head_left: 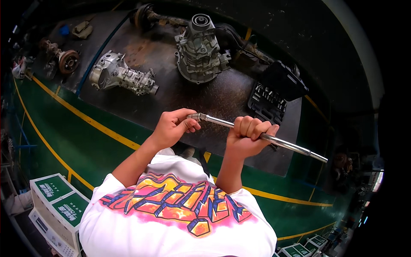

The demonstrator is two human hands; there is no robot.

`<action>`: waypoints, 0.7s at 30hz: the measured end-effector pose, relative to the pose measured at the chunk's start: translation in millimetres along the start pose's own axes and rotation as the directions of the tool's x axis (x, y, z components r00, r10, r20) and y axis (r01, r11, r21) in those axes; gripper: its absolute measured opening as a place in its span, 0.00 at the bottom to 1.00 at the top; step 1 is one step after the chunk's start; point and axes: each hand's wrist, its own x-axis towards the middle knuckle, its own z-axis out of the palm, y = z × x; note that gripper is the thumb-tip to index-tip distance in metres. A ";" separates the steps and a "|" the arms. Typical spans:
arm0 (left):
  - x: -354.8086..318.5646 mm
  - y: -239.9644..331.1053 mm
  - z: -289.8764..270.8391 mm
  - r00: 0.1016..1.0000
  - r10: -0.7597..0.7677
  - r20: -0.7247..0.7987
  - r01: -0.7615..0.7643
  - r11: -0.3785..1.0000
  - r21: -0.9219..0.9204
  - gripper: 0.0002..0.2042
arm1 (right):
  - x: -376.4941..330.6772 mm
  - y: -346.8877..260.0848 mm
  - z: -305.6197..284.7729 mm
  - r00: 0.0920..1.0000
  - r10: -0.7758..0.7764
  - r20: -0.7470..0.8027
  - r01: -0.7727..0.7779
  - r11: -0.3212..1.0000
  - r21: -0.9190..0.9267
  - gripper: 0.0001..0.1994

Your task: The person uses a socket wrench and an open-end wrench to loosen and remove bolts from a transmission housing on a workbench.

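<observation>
Against the metal tabletop [171, 99], on the near side of the upright gearbox [200, 51], I remotely observe the chrome wrench [282, 143], clenched mid-shaft by the right hand [249, 138], seemingly for support, its end pinched by the left hand [172, 128], apparently for steadying.

A mechanical workshop can be recognised here. A long metal wrench [282, 143] is gripped by the left hand [171, 128] and right hand [250, 137]. Ahead of and between them, a bare upright gearbox [200, 55] is supported by a worn steel plate [227, 96]; a second gearbox [122, 75] is laid ahead of the left hand, to its left, with a rusty wheel hub [68, 62] seen farther left. Beyond the right hand, sockets [269, 94] are kept in an open black case [282, 77]. The green floor [85, 141] is marked with yellow lines [102, 126].
</observation>
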 end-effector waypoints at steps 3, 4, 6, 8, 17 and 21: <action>-2.1 3.8 4.4 1.000 0.030 0.001 -0.030 0.998 0.061 0.12 | -3.9 -5.8 -1.8 1.000 -0.008 -0.015 0.008 1.000 -0.011 0.29; -1.7 3.6 4.6 0.998 0.061 -0.001 -0.061 0.994 0.094 0.11 | -5.0 -6.6 -1.9 1.000 -0.014 -0.021 0.013 1.000 -0.020 0.29; 1.2 4.3 4.1 0.996 0.093 0.012 -0.093 0.989 0.119 0.10 | -7.6 -8.7 1.1 0.999 -0.029 -0.032 0.027 0.997 -0.067 0.29; 6.6 5.8 2.0 0.976 0.214 0.050 -0.220 0.944 0.246 0.09 | -10.7 -9.6 5.0 0.998 -0.046 -0.040 0.041 0.992 -0.122 0.29; 28.0 11.4 -51.2 0.900 0.397 0.181 -0.435 0.854 0.285 0.12 | -15.3 24.0 43.5 0.988 -0.099 -0.115 0.074 0.976 -0.204 0.29; 38.6 25.6 -92.4 0.781 0.555 0.288 -0.622 0.642 0.449 0.14 | -22.7 58.3 56.0 0.986 -0.131 -0.106 0.104 0.967 -0.231 0.29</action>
